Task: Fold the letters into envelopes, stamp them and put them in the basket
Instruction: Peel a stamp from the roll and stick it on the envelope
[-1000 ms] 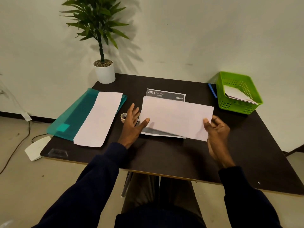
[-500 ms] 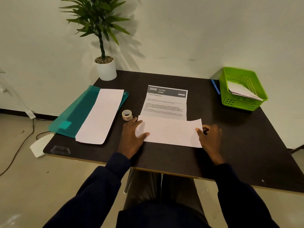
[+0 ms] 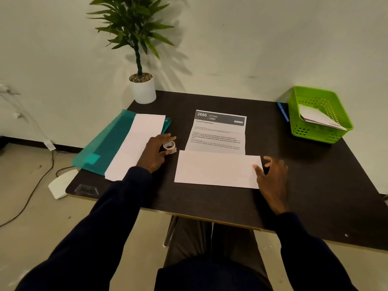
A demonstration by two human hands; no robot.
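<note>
With the letter (image 3: 218,152) one fold in on the surface (image 3: 210,202), our right hand (image 3: 270,173) spread loose at its edge and left hand (image 3: 156,153) half-curled, empty, by the stamp roll (image 3: 169,146), we risk the flap springing open.

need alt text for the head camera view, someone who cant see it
A person seated at a dark table has a printed letter with its bottom third folded up; the right hand touches its right edge while the left hand reaches a stamp roll. A green basket sits far right.
</note>
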